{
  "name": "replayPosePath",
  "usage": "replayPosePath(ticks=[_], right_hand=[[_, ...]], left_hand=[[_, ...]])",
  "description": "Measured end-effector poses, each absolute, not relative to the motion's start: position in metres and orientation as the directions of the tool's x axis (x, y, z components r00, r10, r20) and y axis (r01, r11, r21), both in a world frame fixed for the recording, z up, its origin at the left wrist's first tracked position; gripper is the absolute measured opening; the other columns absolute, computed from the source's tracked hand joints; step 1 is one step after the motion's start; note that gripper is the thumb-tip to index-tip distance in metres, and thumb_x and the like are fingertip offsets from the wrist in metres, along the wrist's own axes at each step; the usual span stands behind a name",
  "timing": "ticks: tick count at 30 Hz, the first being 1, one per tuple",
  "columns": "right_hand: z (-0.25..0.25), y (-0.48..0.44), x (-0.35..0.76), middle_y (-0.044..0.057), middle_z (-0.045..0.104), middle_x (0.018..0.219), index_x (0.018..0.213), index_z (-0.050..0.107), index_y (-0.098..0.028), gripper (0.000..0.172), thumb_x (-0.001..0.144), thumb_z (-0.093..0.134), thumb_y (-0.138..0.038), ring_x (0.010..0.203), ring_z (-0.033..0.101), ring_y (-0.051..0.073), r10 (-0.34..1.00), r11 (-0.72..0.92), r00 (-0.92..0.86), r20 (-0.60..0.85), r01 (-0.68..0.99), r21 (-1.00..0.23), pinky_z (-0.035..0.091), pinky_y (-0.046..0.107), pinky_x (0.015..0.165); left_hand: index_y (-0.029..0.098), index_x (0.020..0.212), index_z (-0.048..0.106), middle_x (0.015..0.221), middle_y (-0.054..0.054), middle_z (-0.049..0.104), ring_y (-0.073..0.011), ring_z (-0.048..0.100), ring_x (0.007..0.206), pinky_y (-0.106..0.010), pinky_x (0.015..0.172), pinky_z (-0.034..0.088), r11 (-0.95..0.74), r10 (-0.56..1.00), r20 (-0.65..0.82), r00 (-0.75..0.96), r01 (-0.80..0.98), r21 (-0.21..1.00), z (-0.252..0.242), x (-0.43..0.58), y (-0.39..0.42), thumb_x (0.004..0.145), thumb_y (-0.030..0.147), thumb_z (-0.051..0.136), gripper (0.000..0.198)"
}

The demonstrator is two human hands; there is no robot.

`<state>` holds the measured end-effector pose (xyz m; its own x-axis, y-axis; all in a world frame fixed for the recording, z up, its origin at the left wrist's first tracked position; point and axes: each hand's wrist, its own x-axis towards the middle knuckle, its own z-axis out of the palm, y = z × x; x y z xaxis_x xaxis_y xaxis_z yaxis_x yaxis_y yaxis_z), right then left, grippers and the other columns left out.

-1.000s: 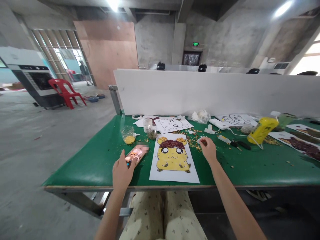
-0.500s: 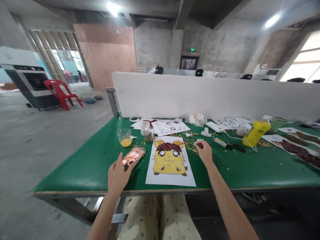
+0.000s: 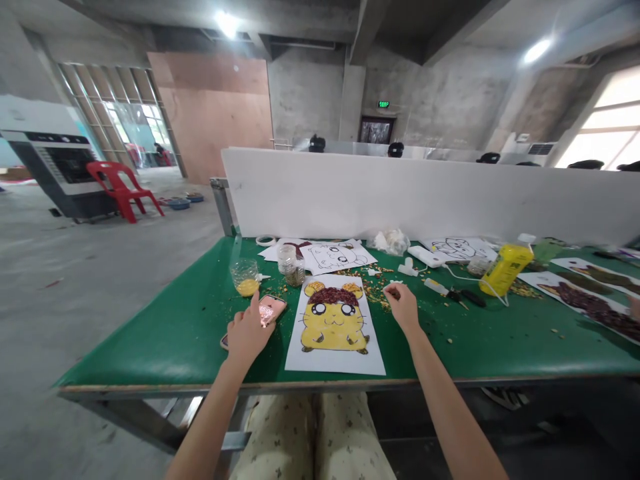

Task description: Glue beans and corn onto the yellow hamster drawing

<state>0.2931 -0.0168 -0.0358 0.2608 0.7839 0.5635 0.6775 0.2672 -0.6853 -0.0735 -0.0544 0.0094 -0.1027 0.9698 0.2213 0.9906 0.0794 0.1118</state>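
Note:
My left hand (image 3: pixel 250 337) lies over a phone (image 3: pixel 273 308) on the green table, index finger stretched out and the other fingers loosely spread. The phone's screen is lit and shows a clock. My right hand (image 3: pixel 404 307) is pinched above scattered seeds; a bit of white shows at its fingertips, and I cannot make out what is in them. Between my hands lies a hamster picture (image 3: pixel 334 330) on white paper, with a yellow body and a dark red top of the head made of small pieces. A clear cup with yellow contents (image 3: pixel 247 287) stands beyond the phone.
Behind the picture are plastic jars (image 3: pixel 294 270), outline drawings (image 3: pixel 337 257) and a crumpled plastic bag (image 3: pixel 390 241). To the right lie a white glue gun (image 3: pixel 409 267), dark-handled pliers (image 3: pixel 470 297), a yellow bottle (image 3: pixel 506 268) and seed pictures (image 3: pixel 575 297). A white partition (image 3: pixel 380 200) borders the back.
The phone, tilted up in my left hand before, now lies on the table with its screen showing a clock. My left index finger has stretched forward. My right hand stays pinched near the seeds.

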Motion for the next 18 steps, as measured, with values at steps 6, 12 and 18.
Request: replayPosePath(ticks=[6,12,18], right_hand=[[-0.037,-0.015,0.293,0.007,0.058,0.078,0.073,0.054,-0.019,0.016,0.076,0.049,-0.034,0.068,0.056,0.019,0.792,0.281,0.244,0.560,0.670,-0.688,0.047,0.033,0.065],[-0.038,-0.010,0.285,0.006,0.059,0.074,0.075,0.054,-0.019,0.016,0.078,0.050,-0.034,0.067,0.056,0.019,0.833,0.319,0.143,0.535,0.666,-0.674,0.046,0.033,0.066],[-0.021,-0.012,0.255,0.006,0.059,0.083,0.081,0.056,-0.021,0.018,0.083,0.046,-0.035,0.074,0.054,0.020,0.845,0.395,0.000,0.535,0.674,-0.624,0.042,0.032,0.070]], left_hand=[[0.015,0.142,0.017,0.110,-0.019,0.061,-0.0393,0.055,0.100,-0.049,0.081,0.040,0.052,0.977,0.191,-0.092,0.977,0.208,0.010,-0.079,-0.052,0.077,0.037,0.055,0.078],[0.016,0.140,0.021,0.136,-0.017,0.040,-0.0317,0.037,0.125,-0.047,0.099,0.034,-0.324,0.903,0.429,0.033,0.709,0.627,0.019,-0.056,-0.035,0.072,0.027,0.060,0.079],[0.017,0.101,0.061,0.115,-0.010,0.056,-0.0252,0.057,0.102,-0.032,0.072,0.054,-0.335,0.941,0.293,0.168,0.350,0.875,0.017,-0.016,0.009,0.063,0.014,0.062,0.038]])
